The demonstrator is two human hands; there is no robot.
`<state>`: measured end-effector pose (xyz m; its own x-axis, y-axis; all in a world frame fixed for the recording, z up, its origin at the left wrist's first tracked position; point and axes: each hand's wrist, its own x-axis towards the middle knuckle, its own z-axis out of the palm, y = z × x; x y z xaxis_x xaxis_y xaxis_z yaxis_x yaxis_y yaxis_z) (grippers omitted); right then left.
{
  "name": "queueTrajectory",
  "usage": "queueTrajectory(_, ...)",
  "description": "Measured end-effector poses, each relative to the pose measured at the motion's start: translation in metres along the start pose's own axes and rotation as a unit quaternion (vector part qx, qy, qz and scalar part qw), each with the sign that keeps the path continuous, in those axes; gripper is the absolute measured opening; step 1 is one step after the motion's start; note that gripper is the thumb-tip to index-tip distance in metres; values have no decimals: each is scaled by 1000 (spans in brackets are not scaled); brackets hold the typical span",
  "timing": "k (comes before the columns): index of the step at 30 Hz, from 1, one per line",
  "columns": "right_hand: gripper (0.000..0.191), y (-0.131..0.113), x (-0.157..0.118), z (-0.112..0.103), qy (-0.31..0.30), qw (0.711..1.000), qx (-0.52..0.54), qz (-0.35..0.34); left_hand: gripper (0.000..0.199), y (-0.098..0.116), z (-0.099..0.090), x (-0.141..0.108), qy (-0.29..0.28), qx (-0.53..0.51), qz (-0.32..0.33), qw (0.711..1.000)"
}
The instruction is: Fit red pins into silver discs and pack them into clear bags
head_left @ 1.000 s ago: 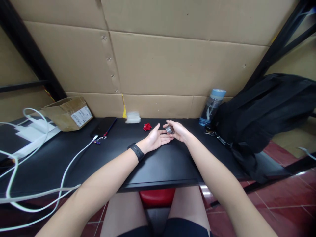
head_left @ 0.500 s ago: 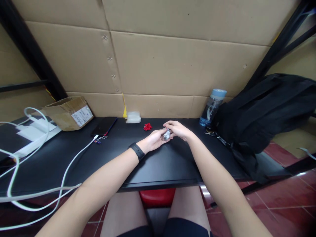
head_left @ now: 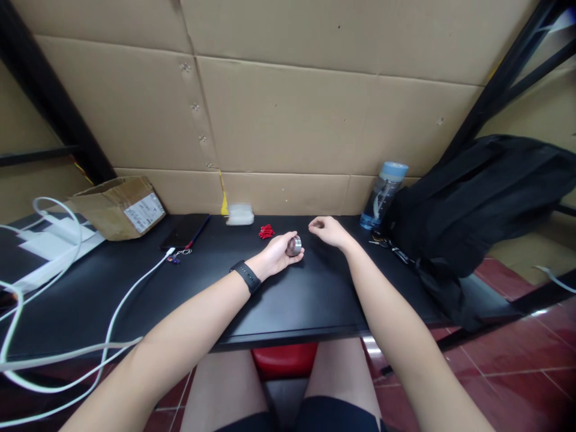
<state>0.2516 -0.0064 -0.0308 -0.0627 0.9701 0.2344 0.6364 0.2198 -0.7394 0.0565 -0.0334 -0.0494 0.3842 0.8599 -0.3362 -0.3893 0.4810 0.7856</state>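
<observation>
My left hand [head_left: 279, 252], with a black band on its wrist, is closed around a small round silvery metal container [head_left: 294, 245] just above the black desk. The container is tilted, with its round rim facing right. Apart from it, a short way to the right, my right hand [head_left: 330, 231] has thumb and fingers drawn together in a pinch. Whatever lies between those fingertips, if anything, is too small to make out. Beyond my left hand a small heap of red pieces [head_left: 266, 231] rests on the desk.
Behind the heap sits a clear plastic box [head_left: 240, 214]. To the left are a dark tablet-like device [head_left: 184, 232], a cardboard box [head_left: 121, 210] and white cables [head_left: 117, 312]. A water bottle [head_left: 382, 195] and a black backpack [head_left: 477, 210] stand at the right.
My right hand has moved away from the metal container to the right, its fingers pinched. My left hand still holds the container, now turned with its rim to the right.
</observation>
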Motion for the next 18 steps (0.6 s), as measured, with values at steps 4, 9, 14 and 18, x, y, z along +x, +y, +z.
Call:
queueTrajectory(4,7,3,1,3,-19,1000,-19,3,25,3,2,-3,17,7,11,1000)
queueTrajectory(9,7,2,1,7,-34,999,-26,-2,35,5,1,-4,1,-5,32,999)
queueTrajectory(14,8,1,-2,11,-40,999,-30,-10,44,6,0,-3,-14,-29,56,998)
queueTrajectory(18,9,1,-3,13,-57,997,-53,-24,49,6,-1,-3,-16,-46,66,997)
